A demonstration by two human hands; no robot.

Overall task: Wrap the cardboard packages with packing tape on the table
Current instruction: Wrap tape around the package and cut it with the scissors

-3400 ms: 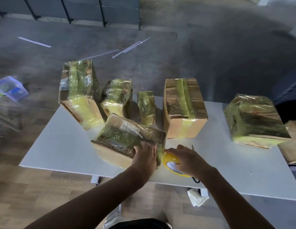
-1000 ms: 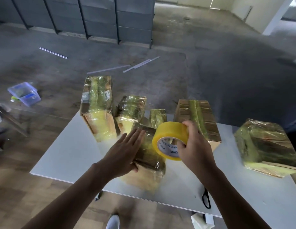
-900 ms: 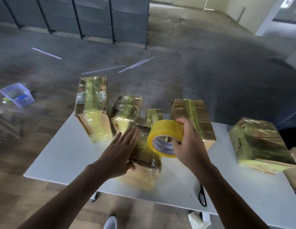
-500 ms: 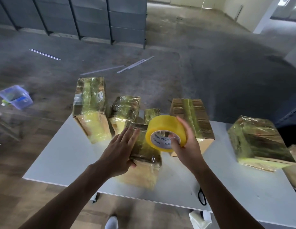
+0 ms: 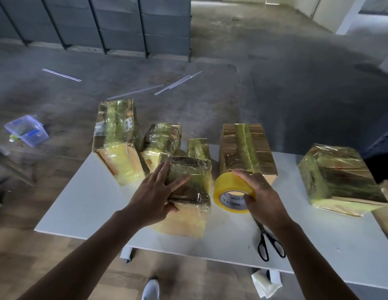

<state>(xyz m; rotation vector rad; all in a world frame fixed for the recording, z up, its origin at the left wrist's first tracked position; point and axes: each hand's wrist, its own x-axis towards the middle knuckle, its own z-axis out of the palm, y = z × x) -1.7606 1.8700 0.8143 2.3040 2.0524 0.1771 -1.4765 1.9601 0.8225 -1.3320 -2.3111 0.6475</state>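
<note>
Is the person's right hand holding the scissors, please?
No, the right hand grips the yellow tape roll, while the scissors lie on the table.

Dim indoors; daylight reaches you from the bright opening [image 5: 375, 5] far upper right. Glare streaks the taped packages [image 5: 247, 148]. Lens bows your frame edges. The near package [image 5: 188, 180] has a soft front face.

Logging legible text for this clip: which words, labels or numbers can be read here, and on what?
"MADE IN CHINA": on the inner core of the tape roll, partly hidden by the right hand.
White labels on the tall left package: too small to read.
</note>
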